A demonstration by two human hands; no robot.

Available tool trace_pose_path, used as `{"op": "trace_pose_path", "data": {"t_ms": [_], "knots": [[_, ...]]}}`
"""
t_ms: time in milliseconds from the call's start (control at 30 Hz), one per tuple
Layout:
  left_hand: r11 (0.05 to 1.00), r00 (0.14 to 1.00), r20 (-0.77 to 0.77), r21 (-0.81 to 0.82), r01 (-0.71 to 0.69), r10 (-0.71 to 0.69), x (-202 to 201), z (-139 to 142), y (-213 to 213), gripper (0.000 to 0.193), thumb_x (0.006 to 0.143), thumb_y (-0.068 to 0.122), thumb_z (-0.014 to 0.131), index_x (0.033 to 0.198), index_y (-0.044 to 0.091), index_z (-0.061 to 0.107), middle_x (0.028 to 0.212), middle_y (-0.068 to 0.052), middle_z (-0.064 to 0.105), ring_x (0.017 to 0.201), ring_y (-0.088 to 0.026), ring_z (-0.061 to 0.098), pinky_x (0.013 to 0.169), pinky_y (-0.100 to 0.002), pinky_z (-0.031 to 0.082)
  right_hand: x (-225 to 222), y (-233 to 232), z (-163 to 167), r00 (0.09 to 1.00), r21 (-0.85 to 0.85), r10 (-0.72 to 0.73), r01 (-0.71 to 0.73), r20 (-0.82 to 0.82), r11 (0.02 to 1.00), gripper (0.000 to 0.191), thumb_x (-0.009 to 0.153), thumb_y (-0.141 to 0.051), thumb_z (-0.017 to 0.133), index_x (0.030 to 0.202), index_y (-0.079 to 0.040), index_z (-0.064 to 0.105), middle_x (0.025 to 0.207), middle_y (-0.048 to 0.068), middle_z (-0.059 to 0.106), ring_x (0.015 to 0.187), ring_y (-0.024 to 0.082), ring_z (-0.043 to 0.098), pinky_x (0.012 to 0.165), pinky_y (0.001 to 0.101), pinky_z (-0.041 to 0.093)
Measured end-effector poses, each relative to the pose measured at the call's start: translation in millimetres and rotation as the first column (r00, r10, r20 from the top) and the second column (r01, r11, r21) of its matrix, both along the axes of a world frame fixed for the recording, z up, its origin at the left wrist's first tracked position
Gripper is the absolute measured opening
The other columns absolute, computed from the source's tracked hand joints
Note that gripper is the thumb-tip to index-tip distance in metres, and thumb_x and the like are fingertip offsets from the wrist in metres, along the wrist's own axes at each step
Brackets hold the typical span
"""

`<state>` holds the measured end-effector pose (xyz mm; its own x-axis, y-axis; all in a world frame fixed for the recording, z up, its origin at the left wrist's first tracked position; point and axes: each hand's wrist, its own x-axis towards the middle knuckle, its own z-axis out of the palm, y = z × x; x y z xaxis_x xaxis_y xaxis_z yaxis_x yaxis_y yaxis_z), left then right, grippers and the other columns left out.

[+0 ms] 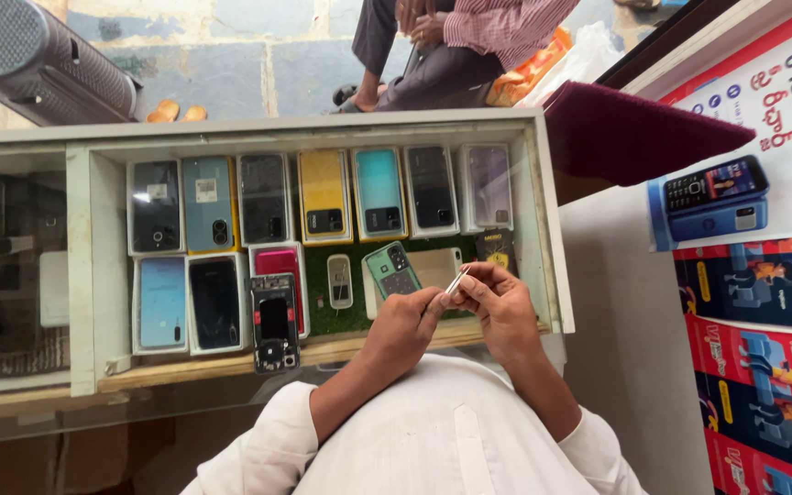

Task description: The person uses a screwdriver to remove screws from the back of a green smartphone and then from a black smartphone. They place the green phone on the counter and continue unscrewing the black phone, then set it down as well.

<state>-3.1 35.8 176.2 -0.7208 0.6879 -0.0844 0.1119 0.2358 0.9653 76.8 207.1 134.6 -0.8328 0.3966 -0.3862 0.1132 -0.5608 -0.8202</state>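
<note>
**Both hands pinch a small pale strip over the glass display table**

A small, thin, pale strip (pixel 456 281) sits between the two hands, held above the glass top of the display table (pixel 93 302). The left hand (pixel 402 327) pinches its lower end with fingers pressed together, and the right hand (pixel 499 302) grips the upper end between thumb and fingertips. What the strip is made of cannot be told.

Just beside the hands lies a green phone back panel (pixel 392 269). A dark, opened phone body (pixel 274 323) lies on the glass to the left. Under the glass, boxed phones (pixel 325 196) stand in rows. Beyond the table sits another person in a striped shirt (pixel 501 23).
</note>
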Motion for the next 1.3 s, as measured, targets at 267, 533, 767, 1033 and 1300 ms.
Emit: {"op": "trace_pose_path", "data": {"t_ms": [267, 533, 767, 1033, 1300], "knots": [[0.999, 0.999, 0.041, 0.046, -0.016, 0.014, 3, -10, -3, 0.024, 0.103, 0.023, 0.060, 0.100, 0.002, 0.071, 0.063, -0.015, 0.060, 0.048, -0.023, 0.055, 0.050, -0.038, 0.044, 7, 9, -12, 0.998, 0.031, 0.059, -0.059, -0.006, 0.998, 0.008, 0.099, -0.006, 0.068, 0.103, 0.001, 0.066, 0.090, 0.009, 0.071, 0.078, 0.016, 0.070, 0.073, 0.0290, 0.057], [0.998, 0.997, 0.053, -0.021, -0.059, 0.061, 4, -13, -14, 0.023, 0.101, 0.025, 0.065, 0.095, 0.004, 0.073, 0.052, -0.009, 0.051, 0.044, -0.013, 0.044, 0.045, -0.034, 0.038, -4, 3, 5, 0.976, 0.481, 0.197, -0.217, 0.092, 0.850, 0.015, 0.104, -0.011, 0.064, 0.097, 0.001, 0.066, 0.082, 0.008, 0.069, 0.072, 0.013, 0.066, 0.067, 0.0268, 0.056], [0.994, 0.990, -0.088, 0.003, -0.113, 0.113, 1, -10, -11, 0.020, 0.101, 0.024, 0.065, 0.098, 0.006, 0.074, 0.056, -0.010, 0.057, 0.044, -0.011, 0.050, 0.045, -0.032, 0.041, -13, -14, 2, 0.988, 0.032, 0.077, -0.073, -0.134, 0.997, 0.015, 0.105, -0.012, 0.058, 0.095, -0.002, 0.056, 0.084, 0.010, 0.066, 0.072, 0.015, 0.067, 0.064, 0.0283, 0.058], [0.987, 0.978, 0.202, 0.145, -0.073, 0.043, 4, -10, 0, 0.026, 0.106, 0.022, 0.060, 0.095, 0.002, 0.074, 0.058, -0.001, 0.057, 0.049, -0.004, 0.048, 0.046, -0.026, 0.040, -9, -21, 2, 0.972, 0.525, 0.032, 0.098, -0.234, 0.845, 0.019, 0.113, -0.014, 0.053, 0.097, -0.004, 0.048, 0.082, 0.005, 0.057, 0.066, 0.009, 0.058, 0.062, 0.0237, 0.050], [0.977, 0.905, 0.426, 0.192, -0.097, 0.007, -2, -14, 15, 0.035, 0.107, 0.023, 0.054, 0.084, 0.001, 0.067, 0.051, 0.002, 0.053, 0.044, -0.003, 0.046, 0.043, -0.024, 0.036, -10, -21, -8, 0.952, 0.921, 0.156, 0.200, -0.263, 0.334, 0.018, 0.109, -0.009, 0.054, 0.094, -0.003, 0.048, 0.083, 0.009, 0.055, 0.068, 0.012, 0.054, 0.062, 0.0293, 0.046]]}}
